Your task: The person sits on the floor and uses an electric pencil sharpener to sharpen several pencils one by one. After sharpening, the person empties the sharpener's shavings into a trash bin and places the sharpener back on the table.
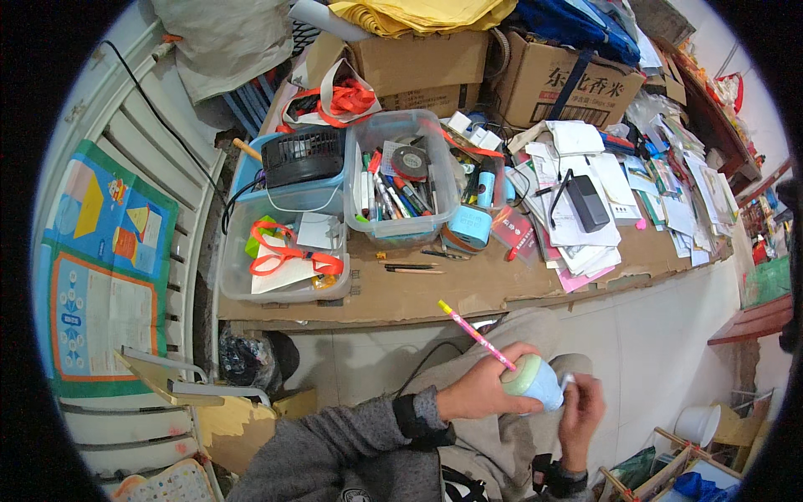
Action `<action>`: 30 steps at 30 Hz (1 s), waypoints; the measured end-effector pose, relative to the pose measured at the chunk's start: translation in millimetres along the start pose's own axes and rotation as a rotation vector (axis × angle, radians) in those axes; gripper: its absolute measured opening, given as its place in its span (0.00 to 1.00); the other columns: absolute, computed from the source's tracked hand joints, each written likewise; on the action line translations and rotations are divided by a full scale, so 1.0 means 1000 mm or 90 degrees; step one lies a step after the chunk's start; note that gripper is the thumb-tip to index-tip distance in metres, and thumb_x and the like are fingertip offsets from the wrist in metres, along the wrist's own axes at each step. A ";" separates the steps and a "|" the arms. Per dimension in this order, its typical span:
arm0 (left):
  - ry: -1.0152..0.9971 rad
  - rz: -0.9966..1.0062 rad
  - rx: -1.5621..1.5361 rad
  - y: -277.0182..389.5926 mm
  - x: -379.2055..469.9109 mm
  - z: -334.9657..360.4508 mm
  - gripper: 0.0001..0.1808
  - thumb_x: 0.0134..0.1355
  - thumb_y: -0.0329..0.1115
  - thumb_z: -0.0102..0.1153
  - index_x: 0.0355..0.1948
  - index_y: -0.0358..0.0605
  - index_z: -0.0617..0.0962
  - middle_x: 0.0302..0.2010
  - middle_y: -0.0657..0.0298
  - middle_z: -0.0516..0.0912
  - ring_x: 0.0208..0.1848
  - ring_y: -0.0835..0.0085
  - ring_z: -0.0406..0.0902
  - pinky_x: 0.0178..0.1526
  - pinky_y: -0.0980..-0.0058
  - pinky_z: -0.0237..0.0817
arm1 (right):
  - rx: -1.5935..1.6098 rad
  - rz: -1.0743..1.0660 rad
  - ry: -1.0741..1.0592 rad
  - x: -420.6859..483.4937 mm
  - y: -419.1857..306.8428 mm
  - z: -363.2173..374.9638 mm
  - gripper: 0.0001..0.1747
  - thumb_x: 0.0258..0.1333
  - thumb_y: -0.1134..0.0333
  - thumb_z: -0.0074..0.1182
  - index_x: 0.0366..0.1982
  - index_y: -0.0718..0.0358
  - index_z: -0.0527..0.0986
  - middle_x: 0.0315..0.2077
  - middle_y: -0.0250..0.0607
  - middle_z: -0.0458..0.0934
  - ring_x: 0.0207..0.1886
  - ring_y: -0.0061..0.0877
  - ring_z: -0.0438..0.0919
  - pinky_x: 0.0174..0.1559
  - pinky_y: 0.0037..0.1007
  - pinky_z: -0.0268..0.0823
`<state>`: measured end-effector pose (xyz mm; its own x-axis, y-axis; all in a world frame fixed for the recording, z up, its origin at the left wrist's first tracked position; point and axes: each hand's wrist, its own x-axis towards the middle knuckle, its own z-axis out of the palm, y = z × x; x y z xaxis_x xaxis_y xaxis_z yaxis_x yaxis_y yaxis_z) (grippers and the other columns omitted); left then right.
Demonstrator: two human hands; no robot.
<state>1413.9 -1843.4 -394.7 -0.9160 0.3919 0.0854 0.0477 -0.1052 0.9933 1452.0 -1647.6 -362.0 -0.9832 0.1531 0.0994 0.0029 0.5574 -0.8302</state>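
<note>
My left hand (486,386) is closed round a rounded green and light-blue pencil sharpener (533,384), held above my lap. A pink patterned pencil (477,336) with a yellow end stands out of the sharpener's green face, slanting up and left. At the sharpener's right side, my right hand (580,401) has its fingers bent round a small pale part, probably the crank; they are blurred and partly hide it. On the table edge beyond lie several dark pencils (411,268).
The cardboard-covered table (401,301) bears a clear bin of pens (401,232), a bin with orange ribbon (282,295), a light-blue device (469,227), a black power bank (586,202) and piled papers (583,241). A folding chair (219,392) stands at the left. Boxes stand behind.
</note>
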 end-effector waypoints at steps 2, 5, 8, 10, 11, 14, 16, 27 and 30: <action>0.076 -0.045 -0.029 0.000 0.004 -0.006 0.36 0.46 0.36 0.76 0.56 0.43 0.71 0.48 0.65 0.76 0.52 0.76 0.72 0.57 0.73 0.64 | -0.017 -0.096 -0.120 -0.006 -0.004 0.001 0.05 0.55 0.78 0.54 0.36 0.68 0.76 0.25 0.44 0.77 0.24 0.29 0.75 0.31 0.29 0.68; 0.090 -0.108 -0.065 0.000 0.005 -0.008 0.36 0.48 0.35 0.75 0.57 0.43 0.71 0.48 0.65 0.76 0.53 0.76 0.71 0.57 0.73 0.64 | 0.093 -0.061 -0.221 -0.012 -0.006 -0.008 0.04 0.54 0.77 0.55 0.34 0.68 0.76 0.23 0.45 0.77 0.24 0.29 0.76 0.32 0.30 0.69; 0.018 -0.171 -0.116 0.002 0.003 -0.002 0.37 0.48 0.35 0.75 0.58 0.43 0.71 0.50 0.65 0.75 0.54 0.76 0.70 0.58 0.73 0.63 | 0.144 -0.135 -0.121 -0.004 -0.003 -0.019 0.02 0.62 0.78 0.49 0.36 0.69 0.72 0.27 0.41 0.75 0.24 0.20 0.73 0.25 0.21 0.65; 0.006 -0.098 -0.068 0.001 0.003 0.001 0.37 0.47 0.35 0.75 0.58 0.42 0.71 0.51 0.65 0.75 0.55 0.76 0.70 0.58 0.73 0.63 | 0.203 -0.006 -0.028 0.002 0.001 -0.017 0.03 0.61 0.79 0.50 0.36 0.68 0.73 0.27 0.38 0.75 0.24 0.19 0.73 0.27 0.22 0.66; -0.021 -0.041 -0.039 0.001 0.003 0.003 0.37 0.47 0.35 0.75 0.58 0.42 0.71 0.51 0.65 0.75 0.55 0.76 0.70 0.58 0.73 0.63 | 0.203 0.067 0.007 0.007 0.002 -0.015 0.03 0.60 0.79 0.51 0.36 0.68 0.74 0.27 0.36 0.75 0.25 0.19 0.73 0.29 0.23 0.67; 0.046 -0.056 -0.082 -0.001 0.006 -0.002 0.34 0.48 0.36 0.74 0.56 0.41 0.72 0.48 0.64 0.76 0.51 0.75 0.72 0.56 0.72 0.64 | 0.067 0.003 -0.175 -0.005 -0.004 -0.005 0.05 0.57 0.76 0.56 0.36 0.68 0.75 0.28 0.44 0.78 0.27 0.27 0.78 0.30 0.26 0.69; 0.076 -0.163 -0.149 0.000 0.006 -0.004 0.34 0.49 0.33 0.72 0.57 0.42 0.72 0.49 0.66 0.75 0.53 0.76 0.71 0.58 0.73 0.63 | 0.091 -0.026 -0.232 -0.015 -0.012 -0.008 0.04 0.55 0.76 0.58 0.34 0.68 0.76 0.30 0.46 0.80 0.28 0.29 0.80 0.32 0.27 0.71; 0.000 -0.148 -0.042 -0.005 0.000 0.003 0.34 0.50 0.37 0.73 0.56 0.41 0.72 0.47 0.64 0.76 0.52 0.75 0.72 0.56 0.73 0.64 | 0.347 -0.015 -0.068 -0.015 0.051 -0.006 0.03 0.63 0.79 0.49 0.38 0.68 0.70 0.30 0.38 0.74 0.25 0.17 0.70 0.28 0.20 0.64; -0.074 -0.133 -0.102 -0.005 0.006 -0.001 0.33 0.50 0.38 0.73 0.56 0.41 0.72 0.47 0.64 0.77 0.52 0.75 0.72 0.56 0.73 0.64 | 0.230 0.147 0.005 -0.031 0.046 -0.001 0.02 0.62 0.78 0.51 0.37 0.68 0.73 0.28 0.36 0.74 0.25 0.18 0.71 0.28 0.21 0.64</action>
<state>1408.1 -1841.5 -399.5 -0.8469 0.5218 -0.1018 -0.2092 -0.1510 0.9661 1482.6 -1625.6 -402.5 -0.9629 0.2470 -0.1082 0.1570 0.1870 -0.9697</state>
